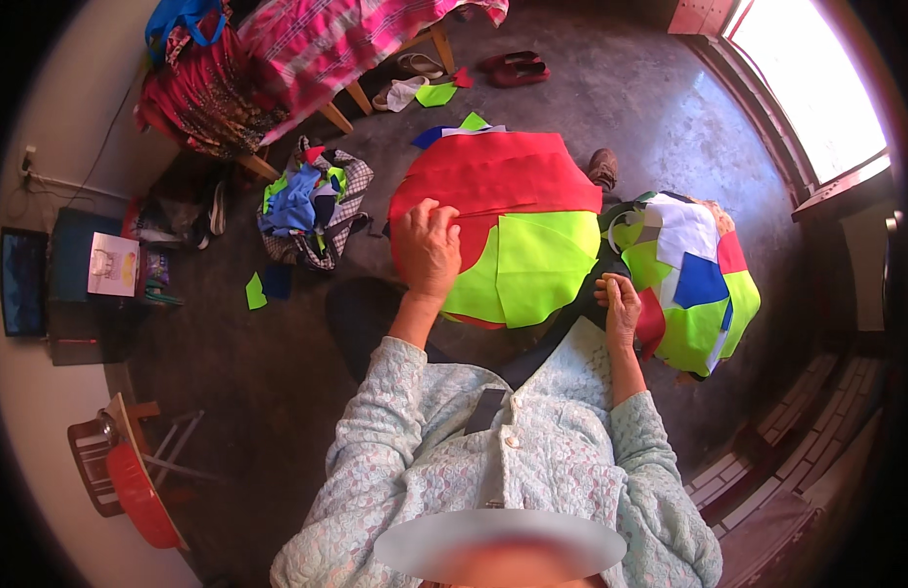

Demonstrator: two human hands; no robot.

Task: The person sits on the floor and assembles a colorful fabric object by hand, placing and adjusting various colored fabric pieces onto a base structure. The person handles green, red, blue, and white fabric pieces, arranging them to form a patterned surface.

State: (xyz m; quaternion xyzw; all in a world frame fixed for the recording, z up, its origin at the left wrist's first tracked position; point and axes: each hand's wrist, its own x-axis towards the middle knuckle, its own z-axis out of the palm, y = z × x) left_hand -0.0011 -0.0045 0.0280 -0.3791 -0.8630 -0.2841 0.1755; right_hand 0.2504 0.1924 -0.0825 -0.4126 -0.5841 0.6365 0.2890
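In front of me, across my lap, is a round surface spread with overlapping cloth pieces. A red cloth [498, 176] covers its far half, and a lime green cloth [547, 265] covers the near right. My left hand [430, 250] rests on the red cloth at the left side, fingers bent and slightly apart. Just off the lower right edge, my right hand [621, 302] is closed in a pinch; whatever it holds is too small to make out. Beside it on the right stands a bulging bundle [699, 284] of white, blue, red and green cloth pieces.
A checked bag [351, 181] full of cloth scraps sits on the floor at left, near a loose green scrap [255, 291]. Dark red shoes [514, 70] lie at the back. A bed with a pink cover [317, 49] is far left; a bright doorway [812, 88] is far right.
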